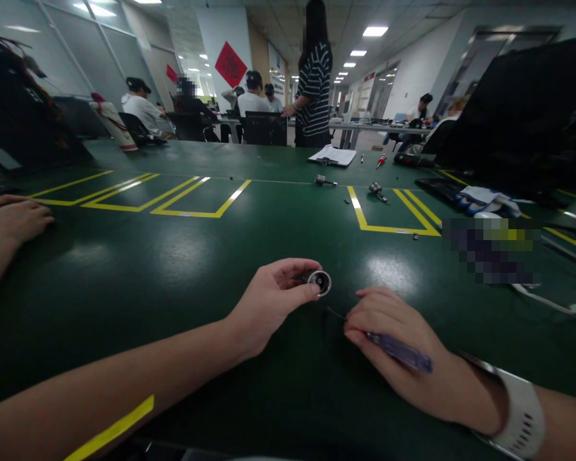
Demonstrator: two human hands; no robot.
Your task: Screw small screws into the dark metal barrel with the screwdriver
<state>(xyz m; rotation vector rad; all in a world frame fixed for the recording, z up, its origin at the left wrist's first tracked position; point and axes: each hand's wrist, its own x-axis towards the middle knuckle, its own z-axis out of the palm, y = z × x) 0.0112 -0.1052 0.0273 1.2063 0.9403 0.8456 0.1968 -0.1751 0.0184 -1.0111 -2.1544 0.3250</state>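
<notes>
My left hand [269, 298] pinches a small round metal cup-like part [325, 282] between thumb and fingers. Its open end, with a dark inside and a small centre piece, faces me. To the right of it, my right hand [393, 317] is closed around a screwdriver [400, 352] with a see-through purple handle. The thin shaft points left, its tip just below the metal part and apart from it. Both hands are above the dark green table [182, 275]. The fingers of my left hand hide the far side of the metal part.
Yellow tape outlines [187, 214] mark the table. Farther back lie two metal parts with shafts [325, 181] [377, 191], a clipboard with paper [333, 155] and a red screwdriver [382, 160]. Gloves [489, 200] lie right. Another person's hand [14, 224] rests at left.
</notes>
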